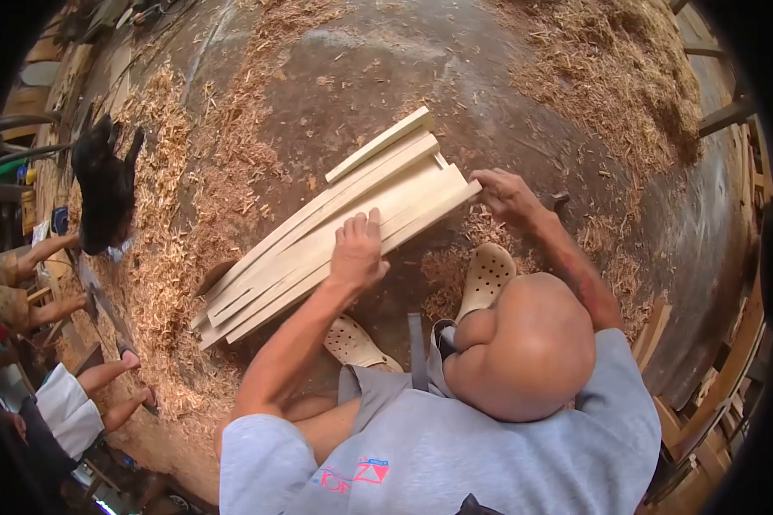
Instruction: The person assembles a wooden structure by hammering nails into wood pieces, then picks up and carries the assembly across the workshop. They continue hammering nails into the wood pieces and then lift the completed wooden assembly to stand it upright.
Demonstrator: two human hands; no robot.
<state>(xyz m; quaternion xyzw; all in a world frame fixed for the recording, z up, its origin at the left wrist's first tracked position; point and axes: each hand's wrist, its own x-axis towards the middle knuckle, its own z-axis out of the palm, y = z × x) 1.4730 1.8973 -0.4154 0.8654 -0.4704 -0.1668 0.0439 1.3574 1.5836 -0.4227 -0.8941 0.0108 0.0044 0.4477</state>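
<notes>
Several long, pale wooden boards [318,236] lie together in a slanting stack in front of me, just above the floor or on a low support I cannot make out. My left hand [358,251] reaches over the near edge of the top board, its fingers bent on the upper face and the thumb by the edge. At the stack's right end, my right hand [507,196] is closed around the corner of the nearest board. One narrow strip [378,146] sits along the far side of the stack. The undersides of the boards are hidden.
Wood shavings [167,283] cover much of the floor at left, with a large heap [614,73] at upper right. A black dog-like shape [103,184] and other people's legs [112,378] are at left. Timber pieces [721,369] stand at right. My clogs [487,275] are close to the boards.
</notes>
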